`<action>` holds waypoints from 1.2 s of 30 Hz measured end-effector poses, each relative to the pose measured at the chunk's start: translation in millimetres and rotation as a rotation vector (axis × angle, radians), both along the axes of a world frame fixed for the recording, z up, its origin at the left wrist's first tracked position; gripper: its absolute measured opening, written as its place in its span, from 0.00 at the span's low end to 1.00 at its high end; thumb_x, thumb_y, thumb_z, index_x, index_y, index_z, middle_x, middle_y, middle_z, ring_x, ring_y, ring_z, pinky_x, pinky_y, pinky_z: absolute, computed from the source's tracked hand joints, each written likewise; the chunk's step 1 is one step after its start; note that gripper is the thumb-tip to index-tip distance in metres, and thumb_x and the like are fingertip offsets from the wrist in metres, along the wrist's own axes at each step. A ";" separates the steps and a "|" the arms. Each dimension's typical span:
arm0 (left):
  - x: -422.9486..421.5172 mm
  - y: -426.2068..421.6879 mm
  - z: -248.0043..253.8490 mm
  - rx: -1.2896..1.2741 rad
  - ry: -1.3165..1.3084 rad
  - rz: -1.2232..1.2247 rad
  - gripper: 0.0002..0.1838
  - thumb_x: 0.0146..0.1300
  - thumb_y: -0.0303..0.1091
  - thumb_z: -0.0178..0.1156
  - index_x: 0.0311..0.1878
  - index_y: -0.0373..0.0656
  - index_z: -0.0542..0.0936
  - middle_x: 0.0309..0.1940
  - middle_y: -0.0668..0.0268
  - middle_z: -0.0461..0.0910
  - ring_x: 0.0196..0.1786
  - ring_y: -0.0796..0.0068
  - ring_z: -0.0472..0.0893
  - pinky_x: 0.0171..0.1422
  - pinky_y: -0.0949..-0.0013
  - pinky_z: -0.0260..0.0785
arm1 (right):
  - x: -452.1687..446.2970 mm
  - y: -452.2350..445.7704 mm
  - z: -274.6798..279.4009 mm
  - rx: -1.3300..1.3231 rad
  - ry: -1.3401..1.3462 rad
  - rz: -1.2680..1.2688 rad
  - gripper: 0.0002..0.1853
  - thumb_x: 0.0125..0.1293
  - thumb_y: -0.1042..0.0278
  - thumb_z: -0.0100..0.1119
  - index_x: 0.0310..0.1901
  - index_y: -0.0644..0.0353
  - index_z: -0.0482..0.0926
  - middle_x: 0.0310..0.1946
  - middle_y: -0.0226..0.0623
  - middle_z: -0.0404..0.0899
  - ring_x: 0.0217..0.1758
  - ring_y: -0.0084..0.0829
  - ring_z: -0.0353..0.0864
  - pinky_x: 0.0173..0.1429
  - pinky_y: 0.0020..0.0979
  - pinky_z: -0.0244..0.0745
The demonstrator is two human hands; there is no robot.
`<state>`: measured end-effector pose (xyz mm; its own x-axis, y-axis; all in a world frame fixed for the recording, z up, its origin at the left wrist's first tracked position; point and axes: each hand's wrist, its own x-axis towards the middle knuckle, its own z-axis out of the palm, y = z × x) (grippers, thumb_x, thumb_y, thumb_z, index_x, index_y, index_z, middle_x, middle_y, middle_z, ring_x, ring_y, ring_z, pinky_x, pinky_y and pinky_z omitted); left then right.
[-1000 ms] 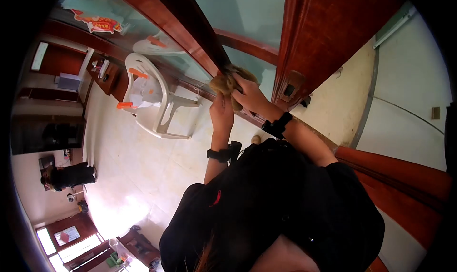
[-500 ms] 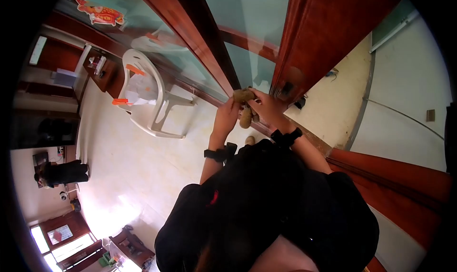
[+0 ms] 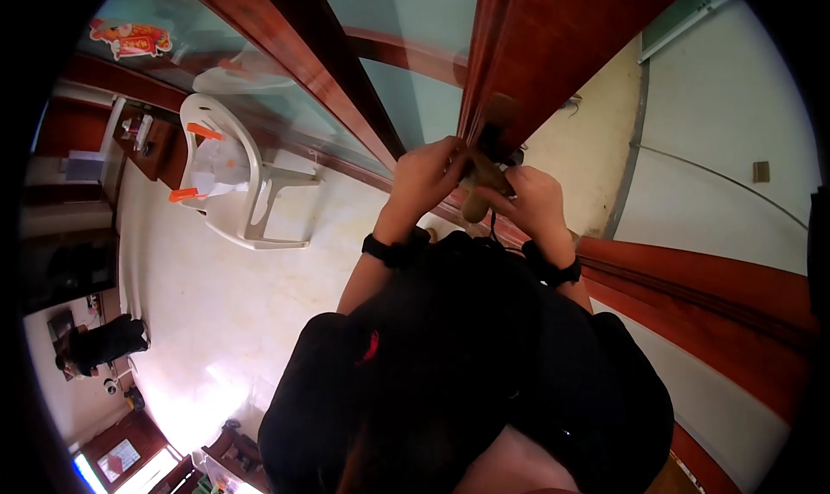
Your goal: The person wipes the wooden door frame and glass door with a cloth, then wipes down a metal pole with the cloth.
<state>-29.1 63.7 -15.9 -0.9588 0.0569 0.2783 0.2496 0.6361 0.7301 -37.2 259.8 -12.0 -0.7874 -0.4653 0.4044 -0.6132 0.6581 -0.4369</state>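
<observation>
My left hand and my right hand are close together in front of my chest, beside the edge of a red-brown wooden door. Between them is a brown, soft-looking piece with rounded, roll-like parts; its exact kind does not show. Fingers of both hands are closed on it, the left from its upper side, the right from the right. A dark fitting on the door edge lies just beyond my fingertips, partly hidden and blurred. Each wrist wears a black band.
A white plastic chair with orange-marked items on it stands left, by the glass partition. Farther left, a person in dark clothes is by the wall. Another wooden door panel is at right. Pale floor spreads left.
Both hands have moved closer to the door edge with the brown piece, which has turned between them. My right hand has swung outward to the right. The camera view has shifted.
</observation>
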 end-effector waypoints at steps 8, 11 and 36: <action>-19.3 19.2 -16.1 0.100 0.009 0.222 0.11 0.61 0.40 0.57 0.37 0.43 0.79 0.24 0.55 0.80 0.29 0.52 0.80 0.33 0.58 0.71 | 17.2 35.7 -12.4 0.050 -0.017 -0.196 0.17 0.56 0.62 0.64 0.18 0.60 0.70 0.15 0.40 0.68 0.20 0.41 0.70 0.25 0.38 0.63; -19.8 18.1 -14.8 0.079 -0.023 0.200 0.10 0.60 0.39 0.59 0.37 0.41 0.80 0.25 0.55 0.80 0.29 0.55 0.81 0.33 0.61 0.72 | 22.2 38.3 -14.0 -0.011 -0.027 -0.159 0.17 0.57 0.64 0.62 0.17 0.61 0.69 0.15 0.40 0.67 0.20 0.41 0.69 0.26 0.38 0.63; -14.3 28.5 5.6 0.160 0.262 -0.002 0.11 0.55 0.33 0.63 0.39 0.37 0.79 0.34 0.55 0.79 0.42 0.55 0.78 0.43 0.61 0.70 | 6.4 -15.3 -26.0 -0.179 -0.143 0.186 0.19 0.55 0.73 0.59 0.49 0.66 0.71 0.33 0.53 0.74 0.35 0.53 0.74 0.39 0.45 0.71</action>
